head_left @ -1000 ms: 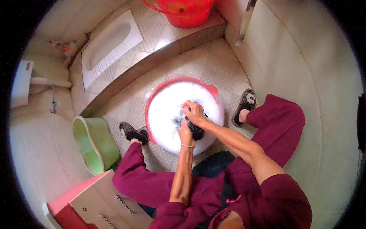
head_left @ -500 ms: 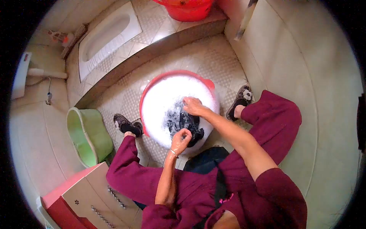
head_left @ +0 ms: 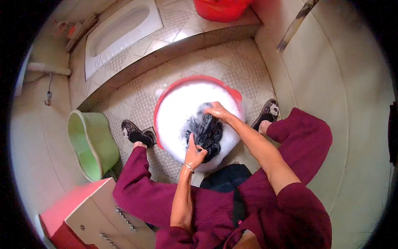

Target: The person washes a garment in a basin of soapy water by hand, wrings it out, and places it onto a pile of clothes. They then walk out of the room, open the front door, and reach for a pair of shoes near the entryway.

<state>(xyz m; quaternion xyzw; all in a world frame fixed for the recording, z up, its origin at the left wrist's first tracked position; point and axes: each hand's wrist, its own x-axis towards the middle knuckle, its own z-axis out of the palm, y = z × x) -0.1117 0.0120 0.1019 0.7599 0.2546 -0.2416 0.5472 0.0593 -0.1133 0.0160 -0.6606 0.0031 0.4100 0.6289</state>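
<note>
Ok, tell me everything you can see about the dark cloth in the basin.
The dark cloth looks black, soft and wet, bunched in loose folds streaked with white foam. It lies amid that foam in the red-rimmed basin. The left hand is at its near left side, the right hand at its far end. Its full shape can't be made out.

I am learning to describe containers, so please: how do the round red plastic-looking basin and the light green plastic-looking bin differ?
Shape: the round red plastic-looking basin is wide; the light green plastic-looking bin is narrower, with a curvy, pinched rim.
Contents: the basin holds white foam and dark wet cloth; the bin shows neither in its visible interior.
Place: the basin stands between the feet, the bin outside the left foot.
Both are open-topped.
</note>
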